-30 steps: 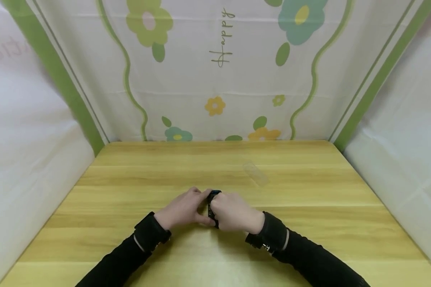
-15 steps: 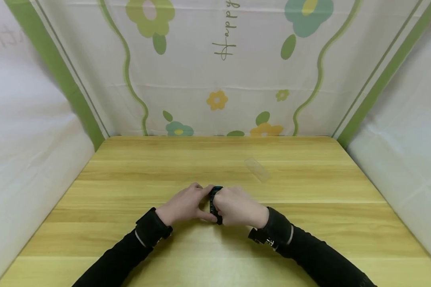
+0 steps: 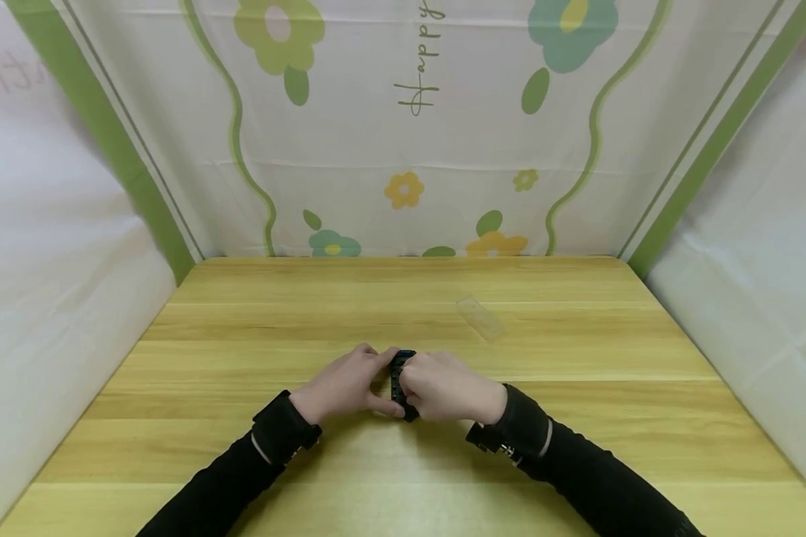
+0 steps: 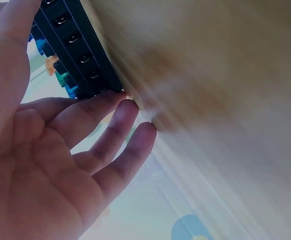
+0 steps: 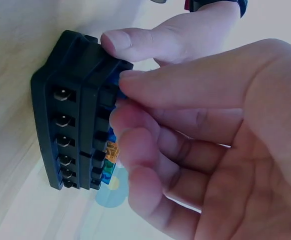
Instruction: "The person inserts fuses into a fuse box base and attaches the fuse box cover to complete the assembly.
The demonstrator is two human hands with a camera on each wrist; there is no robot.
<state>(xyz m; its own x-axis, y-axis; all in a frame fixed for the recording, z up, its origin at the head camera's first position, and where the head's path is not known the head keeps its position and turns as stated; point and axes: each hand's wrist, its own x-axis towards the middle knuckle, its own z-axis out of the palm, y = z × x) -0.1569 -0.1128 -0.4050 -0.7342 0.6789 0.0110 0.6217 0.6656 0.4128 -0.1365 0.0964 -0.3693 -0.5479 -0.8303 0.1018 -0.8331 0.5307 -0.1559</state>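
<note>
A black fuse box (image 3: pixel 395 384) stands on the table between both hands, its side terminals showing in the wrist views. My left hand (image 3: pixel 342 386) holds it at its two ends, thumb at the near end and fingers at the far end. Blue, orange and green blade fuses sit in a row along its top, among them an orange fuse (image 5: pixel 111 151) and a green fuse (image 5: pixel 107 171). My right hand (image 3: pixel 448 388) has thumb and curled forefinger at a blue blade fuse (image 5: pixel 115 79) near one end, mostly hidden by the fingertips.
Behind the hands, a little right, a clear plastic cover (image 3: pixel 480 319) lies on the wooden table (image 3: pixel 295 298). White cloth walls (image 3: pixel 470 149) with printed flowers enclose the back and both sides. Each wrist wears a black strap.
The head view has shifted slightly. Both hands stay at the fuse box with hardly any movement, the right wrist having turned a little.
</note>
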